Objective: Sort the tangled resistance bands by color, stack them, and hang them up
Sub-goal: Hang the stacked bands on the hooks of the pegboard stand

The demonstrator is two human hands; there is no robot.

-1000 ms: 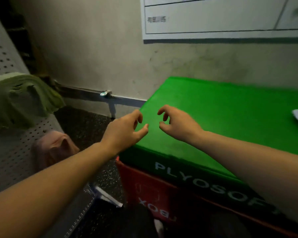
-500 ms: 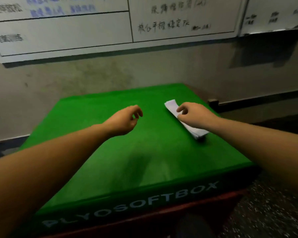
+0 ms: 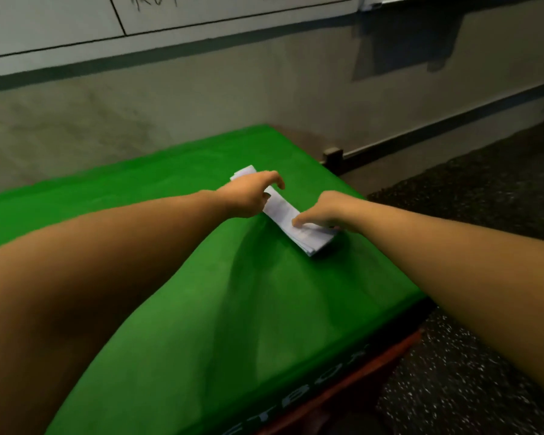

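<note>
Left hand (image 3: 248,196) and right hand (image 3: 324,213) over a flat, folded stack of pale lavender-white resistance bands (image 3: 288,219) on a green padded vinyl plyo box (image 3: 201,309).

Left fingers loosely curled above the far end, contact unclear; right fingers bent down onto the near end, grip unconfirmed. Positioned at both ends, probably to lift the stack without spilling it. Whiteboard (image 3: 201,14) behind.

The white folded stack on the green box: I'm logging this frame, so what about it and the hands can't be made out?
- White folded stack, head view: far end hidden by left hand; material unclear, blurred.
- Right hand: fingertips curl over the stack's edge; grip not visible.
- Green box: side lettering cut off by the bottom edge.
- Whiteboard: writing cropped, illegible.
</note>
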